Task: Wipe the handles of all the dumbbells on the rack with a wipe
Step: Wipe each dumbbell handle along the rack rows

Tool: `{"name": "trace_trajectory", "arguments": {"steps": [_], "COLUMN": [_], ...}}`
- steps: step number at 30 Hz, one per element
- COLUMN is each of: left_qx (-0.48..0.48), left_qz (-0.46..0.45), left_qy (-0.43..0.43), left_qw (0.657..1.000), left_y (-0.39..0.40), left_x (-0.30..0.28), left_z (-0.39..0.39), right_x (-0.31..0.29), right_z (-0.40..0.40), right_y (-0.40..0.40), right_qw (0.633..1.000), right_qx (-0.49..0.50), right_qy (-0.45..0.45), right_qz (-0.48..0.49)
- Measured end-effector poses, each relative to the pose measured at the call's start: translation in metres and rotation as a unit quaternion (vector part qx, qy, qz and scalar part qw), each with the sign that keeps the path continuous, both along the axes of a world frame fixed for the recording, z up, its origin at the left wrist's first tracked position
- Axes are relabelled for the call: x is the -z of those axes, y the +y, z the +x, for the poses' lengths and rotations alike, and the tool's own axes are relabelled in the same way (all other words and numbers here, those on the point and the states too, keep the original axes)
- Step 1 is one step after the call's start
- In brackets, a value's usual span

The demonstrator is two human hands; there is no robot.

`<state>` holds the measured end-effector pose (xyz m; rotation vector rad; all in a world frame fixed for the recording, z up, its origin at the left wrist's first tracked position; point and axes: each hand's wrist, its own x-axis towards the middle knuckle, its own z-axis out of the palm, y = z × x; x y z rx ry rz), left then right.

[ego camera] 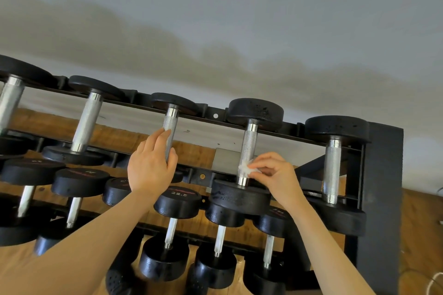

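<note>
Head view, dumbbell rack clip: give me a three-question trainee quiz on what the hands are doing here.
1. True or false: the right hand holds the wipe against a top-row dumbbell handle.
2. Which hand grips the neighbouring handle without a wipe? A) left hand B) right hand
3. Fill in: the wipe touches the handle's ____ end, near or far.

Key: 1 true; 2 A; 3 near.

Soft daylight, blotchy wall (215,31) shadows, wide-angle edge distortion, slight blur.
</note>
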<state>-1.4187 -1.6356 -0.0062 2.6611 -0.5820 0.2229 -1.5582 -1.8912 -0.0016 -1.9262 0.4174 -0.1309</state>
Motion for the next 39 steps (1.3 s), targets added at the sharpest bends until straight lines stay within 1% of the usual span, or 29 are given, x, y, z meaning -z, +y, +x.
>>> {"name": "trace_trajectory", "arguments": {"steps": [2,3,7,8,10,12,13,15,17,19,22,25,27,29,31,33,36,37,39], "left_qx": [0.002,0.002,0.001,0.001,0.001,0.001,0.002,0.001,0.0,-0.002,-0.005,-0.003,-0.003,-0.003,-0.005,-0.007,-0.009,-0.01,-0.011], "left_qz": [-0.001,-0.001,0.002,0.003,0.003,0.003,0.003,0.003,0.004,0.007,0.012,0.012,0.009,0.008,0.009,0.009,0.005,0.003,0.001], "left_qy": [0.001,0.002,0.006,0.006,0.006,0.005,0.005,0.007,0.009,0.008,0.004,0.003,0.003,0.003,0.005,0.008,0.012,0.014,0.016], "left_qw": [1.0,1.0,1.0,1.0,1.0,1.0,1.0,1.0,1.0,1.0,1.0,1.0,1.0,1.0,1.0,1.0,1.0,1.0,1.0], "left_y": [0.0,0.0,0.0,0.0,0.0,0.0,0.0,0.0,0.0,0.0,-0.001,-0.001,-0.001,-0.001,-0.001,-0.001,-0.002,-0.002,-0.002], "left_x": [0.0,0.0,0.001,0.001,0.001,0.001,0.001,0.002,0.002,0.001,0.0,-0.001,-0.001,-0.002,-0.002,-0.003,-0.004,-0.004,-0.004], "left_z": [0.0,0.0,0.0,0.0,0.0,0.0,0.0,0.0,0.0,0.0,0.0,-0.001,-0.001,-0.001,-0.002,-0.002,-0.002,-0.002,-0.002], "right_x": [0.002,0.003,0.006,0.005,0.004,0.003,0.003,0.004,0.003,0.002,0.002,0.002,0.002,0.002,0.004,0.004,0.002,0.002,0.003], "right_z": [-0.001,-0.003,-0.008,-0.006,-0.001,0.004,0.005,0.002,-0.003,-0.007,-0.003,0.003,0.0,-0.004,-0.007,-0.004,0.004,0.005,0.001], "right_y": [0.005,0.006,-0.002,-0.004,-0.005,-0.003,-0.003,-0.006,-0.007,-0.005,-0.003,-0.003,-0.001,-0.002,-0.004,-0.005,-0.005,-0.004,-0.004], "right_qw": [0.999,0.998,0.997,0.997,0.999,0.997,0.996,0.997,0.994,0.99,0.995,0.991,0.989,0.985,0.982,0.986,0.987,0.987,0.987], "right_qx": [0.03,0.027,-0.031,-0.029,0.009,0.057,0.066,0.033,-0.027,-0.042,0.008,0.064,0.053,0.012,-0.01,0.017,0.086,0.09,0.058], "right_qy": [-0.016,-0.015,0.063,0.066,0.039,0.007,0.003,0.027,0.083,0.114,0.08,0.056,0.074,0.115,0.134,0.113,0.068,0.065,0.084], "right_qz": [0.038,0.048,0.034,0.03,0.026,0.042,0.053,0.062,0.064,0.072,0.065,0.1,0.12,0.13,0.133,0.125,0.12,0.119,0.121]}}
